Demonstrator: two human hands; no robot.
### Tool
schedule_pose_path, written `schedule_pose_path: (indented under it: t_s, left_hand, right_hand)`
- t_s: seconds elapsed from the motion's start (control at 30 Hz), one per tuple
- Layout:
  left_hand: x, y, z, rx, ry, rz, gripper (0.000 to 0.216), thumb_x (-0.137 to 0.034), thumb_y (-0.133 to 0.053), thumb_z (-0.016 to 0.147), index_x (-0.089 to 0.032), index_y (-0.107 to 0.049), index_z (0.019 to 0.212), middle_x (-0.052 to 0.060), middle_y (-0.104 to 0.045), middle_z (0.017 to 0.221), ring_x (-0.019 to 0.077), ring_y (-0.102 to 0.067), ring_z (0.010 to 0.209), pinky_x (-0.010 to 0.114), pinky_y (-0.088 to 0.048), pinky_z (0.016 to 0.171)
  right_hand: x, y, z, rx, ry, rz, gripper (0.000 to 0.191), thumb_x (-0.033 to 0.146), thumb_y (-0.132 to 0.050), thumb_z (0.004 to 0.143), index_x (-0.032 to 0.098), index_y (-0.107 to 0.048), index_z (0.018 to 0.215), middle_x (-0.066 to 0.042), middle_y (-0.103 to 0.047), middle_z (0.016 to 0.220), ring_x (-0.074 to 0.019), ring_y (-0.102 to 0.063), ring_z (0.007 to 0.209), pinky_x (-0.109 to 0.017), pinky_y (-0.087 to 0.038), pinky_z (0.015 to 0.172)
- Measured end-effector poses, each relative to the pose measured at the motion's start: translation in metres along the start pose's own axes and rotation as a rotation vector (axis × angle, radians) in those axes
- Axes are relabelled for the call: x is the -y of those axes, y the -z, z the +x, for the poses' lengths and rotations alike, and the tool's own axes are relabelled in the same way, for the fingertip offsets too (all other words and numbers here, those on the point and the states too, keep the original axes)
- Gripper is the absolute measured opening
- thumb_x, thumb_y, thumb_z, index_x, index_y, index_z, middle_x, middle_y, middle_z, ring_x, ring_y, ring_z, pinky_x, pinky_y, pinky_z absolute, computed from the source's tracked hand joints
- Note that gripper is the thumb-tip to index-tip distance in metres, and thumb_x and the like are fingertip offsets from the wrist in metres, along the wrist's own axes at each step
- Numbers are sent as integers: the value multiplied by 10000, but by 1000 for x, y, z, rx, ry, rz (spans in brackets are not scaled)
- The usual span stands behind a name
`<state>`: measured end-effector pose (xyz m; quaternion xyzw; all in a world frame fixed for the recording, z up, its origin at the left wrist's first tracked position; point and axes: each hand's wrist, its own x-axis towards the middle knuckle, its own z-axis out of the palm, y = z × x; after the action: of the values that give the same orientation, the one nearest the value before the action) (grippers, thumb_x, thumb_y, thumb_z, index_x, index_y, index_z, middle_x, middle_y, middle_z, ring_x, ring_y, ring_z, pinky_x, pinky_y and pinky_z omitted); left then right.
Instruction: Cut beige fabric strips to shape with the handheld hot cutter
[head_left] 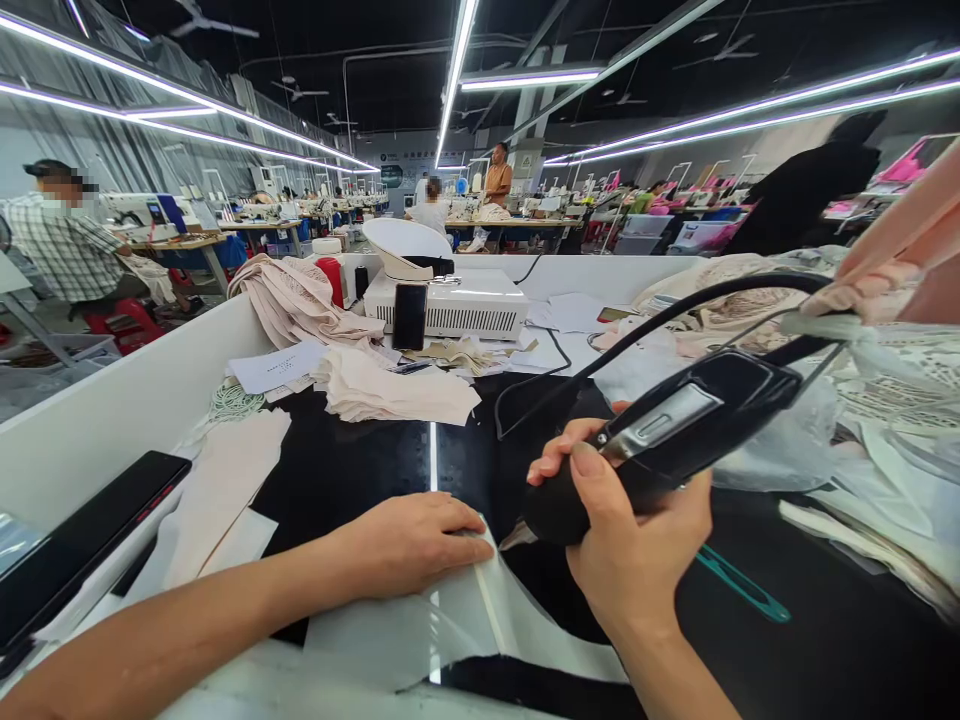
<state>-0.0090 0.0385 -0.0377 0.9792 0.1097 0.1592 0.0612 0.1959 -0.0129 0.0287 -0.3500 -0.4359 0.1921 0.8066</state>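
Note:
Pinched together, the thumb and fingers of my left hand (427, 545) grip the edge of a thin white fabric piece (390, 630), which rises into a ridge beside them. My right hand (637, 540) is wrapped around a black corded hand-held power tool (667, 420) with a silver switch plate on its side. The tool is tilted, its rounded black front end low and close to the fabric, just right of my left fingers. Its working tip is mostly hidden. A black cord (720, 285) loops from its upper rear end.
Pale fabric pieces (397, 385) lie beyond my left hand. Further back stand a white vented box (480, 305) and a phone (409, 317). A green needle-shaped tool (742, 585) lies at the right, near lace heaps (900, 390). Several people work behind the white table wall (135, 365).

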Motion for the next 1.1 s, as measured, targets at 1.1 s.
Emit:
schedule_pose_path:
  t_s: [1.1]
  left_hand:
    - [-17, 3, 6, -78, -129, 37, 235, -199, -588, 1236, -143, -813, 1274, 129, -839, 1272, 230, -825, 1114, 310, -672, 1041]
  right_hand:
    - [16, 6, -7, -27, 30, -76, 438, 505, -1044, 885, 296, -692, 1043, 64, -766, 852, -151, -699, 578, -294, -649, 540]
